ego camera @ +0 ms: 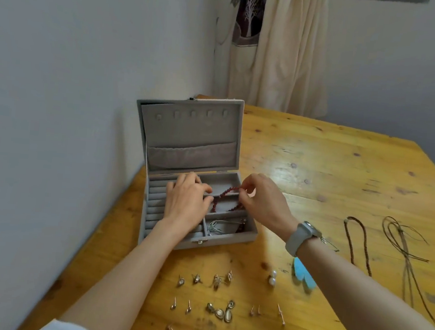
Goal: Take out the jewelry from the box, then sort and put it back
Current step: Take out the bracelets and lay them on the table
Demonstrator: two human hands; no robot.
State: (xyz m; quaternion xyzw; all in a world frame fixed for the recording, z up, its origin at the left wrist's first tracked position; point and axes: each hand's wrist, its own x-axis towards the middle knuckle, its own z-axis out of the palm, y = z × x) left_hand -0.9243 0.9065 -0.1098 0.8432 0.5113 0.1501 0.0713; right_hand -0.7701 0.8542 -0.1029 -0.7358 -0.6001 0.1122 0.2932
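A grey velvet jewelry box (228, 238) stands open on the wooden table, lid upright. A dark red beaded bracelet (226, 192) hangs over the box's right compartments. My right hand (263, 197) pinches its upper end at the box's right edge. My left hand (187, 201) lies over the ring rolls, fingertips touching the bracelet's left side. A silver chain (215, 227) lies in the front right compartment. Several stud and drop earrings (220, 311) are spread on the table in front of the box.
Two pearl earrings (272, 277) and a light blue piece (303, 273) lie under my right forearm. A brown braided cord (357, 243) and thin brown strings (401, 244) lie at the right. A wall is close on the left; curtains (281, 52) hang behind.
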